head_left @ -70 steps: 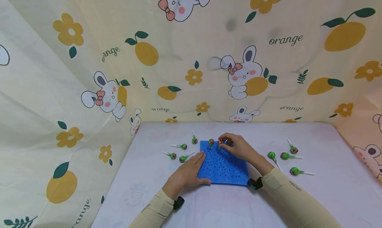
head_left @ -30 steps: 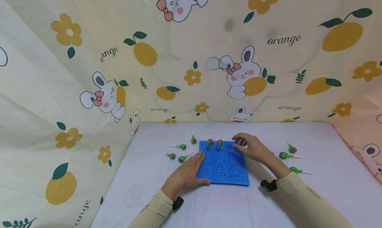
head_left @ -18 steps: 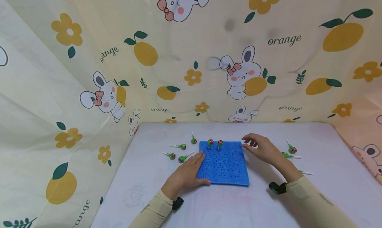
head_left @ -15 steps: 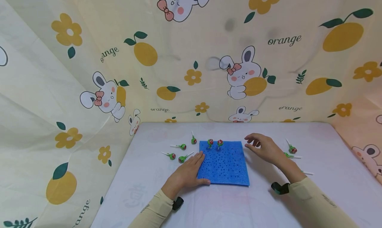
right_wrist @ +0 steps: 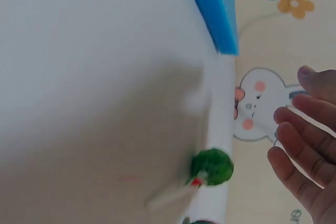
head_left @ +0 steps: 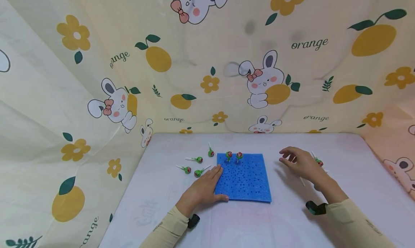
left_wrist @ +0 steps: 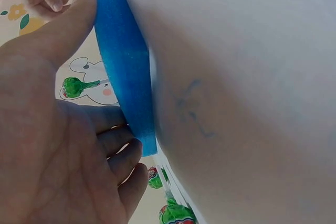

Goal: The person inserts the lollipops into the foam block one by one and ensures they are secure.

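Observation:
A blue foam board point(head_left: 248, 185) dotted with small holes lies mid-table. Two lollipops stand upright near its far edge, the left one point(head_left: 228, 155) beside the right one point(head_left: 239, 155). My left hand point(head_left: 204, 186) rests along the board's left side, fingers extended and thumb at the near corner. To the right of the board, my right hand point(head_left: 301, 165) is in the air with loosely bent fingers and nothing between them. Beneath it lies a green-wrapped lollipop point(right_wrist: 212, 166), mostly hidden by the hand in the head view.
Several lollipops point(head_left: 198, 159) lie left of the board, sticks pointing different ways. More lie on the right, one lollipop point(head_left: 319, 162) showing past my right hand. A patterned cloth point(head_left: 194, 107) rises behind the white table point(head_left: 246, 226).
My right hand has let go of the right upright lollipop on the board and moved right, off the board to above the right-side lollipops. My left hand has stayed in place.

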Demonstrator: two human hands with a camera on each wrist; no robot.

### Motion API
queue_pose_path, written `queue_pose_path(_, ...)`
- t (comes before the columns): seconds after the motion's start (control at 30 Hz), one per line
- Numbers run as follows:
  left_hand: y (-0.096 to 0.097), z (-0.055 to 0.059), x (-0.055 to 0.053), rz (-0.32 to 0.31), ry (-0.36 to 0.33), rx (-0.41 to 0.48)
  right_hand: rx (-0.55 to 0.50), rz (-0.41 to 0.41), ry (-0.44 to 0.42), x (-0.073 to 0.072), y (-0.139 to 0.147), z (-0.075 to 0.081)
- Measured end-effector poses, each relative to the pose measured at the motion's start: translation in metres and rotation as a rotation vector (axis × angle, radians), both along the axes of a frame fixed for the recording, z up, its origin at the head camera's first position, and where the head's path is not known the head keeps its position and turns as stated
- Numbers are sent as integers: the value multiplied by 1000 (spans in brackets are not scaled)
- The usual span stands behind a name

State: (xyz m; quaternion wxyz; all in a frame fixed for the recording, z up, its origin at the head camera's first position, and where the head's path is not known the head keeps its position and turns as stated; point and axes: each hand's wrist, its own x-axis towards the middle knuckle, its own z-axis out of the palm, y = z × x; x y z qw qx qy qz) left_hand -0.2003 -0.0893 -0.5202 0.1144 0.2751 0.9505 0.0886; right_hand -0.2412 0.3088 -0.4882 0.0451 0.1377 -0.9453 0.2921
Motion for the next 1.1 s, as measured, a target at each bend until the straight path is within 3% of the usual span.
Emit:
queue_pose_path(0.17, 0, 0, 0, 0, -4, 8, 9, -1, 7, 3, 9, -3)
queue_pose_path(0.43, 0, -2, -1, -1, -8, 3, 33, -43, -104, 7, 22, -5)
queue_pose_path(0.77, -1, -3, -1, 3, -15, -4, 77, -53, -182, 7, 32, -10)
queue_pose_path(1.1, -1, -4, -1, 1, -8, 4, 85, -28, -155, 8, 35, -11)
